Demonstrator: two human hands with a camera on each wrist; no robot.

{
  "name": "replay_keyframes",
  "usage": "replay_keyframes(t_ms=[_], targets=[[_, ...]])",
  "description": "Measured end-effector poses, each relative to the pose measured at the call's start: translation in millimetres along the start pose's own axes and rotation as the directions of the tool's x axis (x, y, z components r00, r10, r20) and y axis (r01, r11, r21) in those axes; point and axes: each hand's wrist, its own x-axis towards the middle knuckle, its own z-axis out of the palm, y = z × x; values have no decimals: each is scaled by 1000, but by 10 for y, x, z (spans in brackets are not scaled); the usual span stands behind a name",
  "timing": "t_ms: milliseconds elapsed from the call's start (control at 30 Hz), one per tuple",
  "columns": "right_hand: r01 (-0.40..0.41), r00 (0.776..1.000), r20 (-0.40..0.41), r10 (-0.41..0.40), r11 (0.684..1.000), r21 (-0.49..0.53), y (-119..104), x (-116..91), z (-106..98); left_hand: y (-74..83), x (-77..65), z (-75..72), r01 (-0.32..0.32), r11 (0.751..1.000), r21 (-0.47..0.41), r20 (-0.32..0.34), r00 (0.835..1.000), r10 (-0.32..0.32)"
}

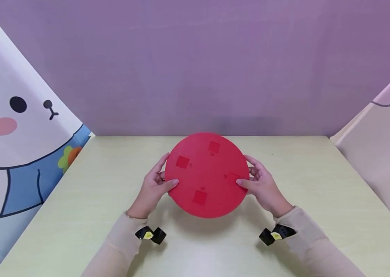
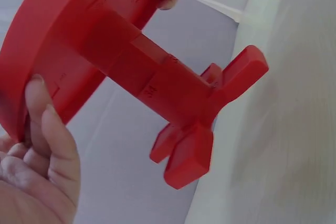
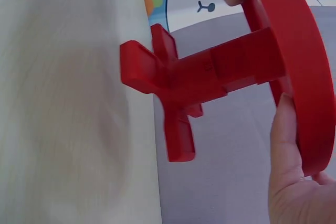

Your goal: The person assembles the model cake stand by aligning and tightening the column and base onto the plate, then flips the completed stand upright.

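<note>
Between both hands is a red pedestal stand (image 1: 206, 173) with a round disc top, marked by several darker red squares. My left hand (image 1: 152, 191) grips its left rim, thumb on top and fingers underneath. On the opposite rim, my right hand (image 1: 265, 188) holds on the same way, its thumb over the edge. Both wrist views show the underside, where a stepped column (image 2: 152, 74) runs down to a cross-shaped foot (image 3: 157, 77) with blocky arms. The foot looks raised off the tabletop.
A pale wooden tabletop (image 1: 319, 184) lies beneath, with shadows of the stand and arms on it. Behind it rises a purple backdrop (image 1: 198, 69). Cloth with a cartoon animal (image 1: 25, 154) hangs at the left, and a pale cloth (image 1: 385, 154) stands at the right.
</note>
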Motion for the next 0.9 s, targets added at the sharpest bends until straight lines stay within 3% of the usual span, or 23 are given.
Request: replay_keyframes(t_ms=[367,667,900], targets=[[-49,994,100,39,993,107,-44,0,-38,1,47,-20,137,989,-50,-40,989,-139],[-94,991,107,77,982,164,-10,19,-60,-37,84,-76,200,955,-219,35,980,-198],[-103,989,122,79,973,205,47,43,-67,-74,98,-113,252,936,-246,59,968,-245]])
